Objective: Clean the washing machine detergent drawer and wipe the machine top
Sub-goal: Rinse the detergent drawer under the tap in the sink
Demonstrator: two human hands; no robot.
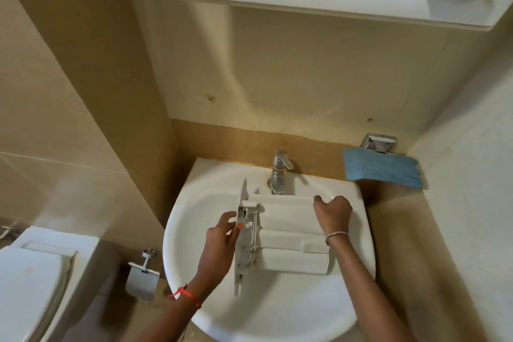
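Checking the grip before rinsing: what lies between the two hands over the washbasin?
The white detergent drawer fills the gap in the head view; left hand grips its panel end, right hand the far end.

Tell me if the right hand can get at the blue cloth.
Probably yes: the cloth lies just beyond the right hand with nothing between, though that hand must first release the drawer.
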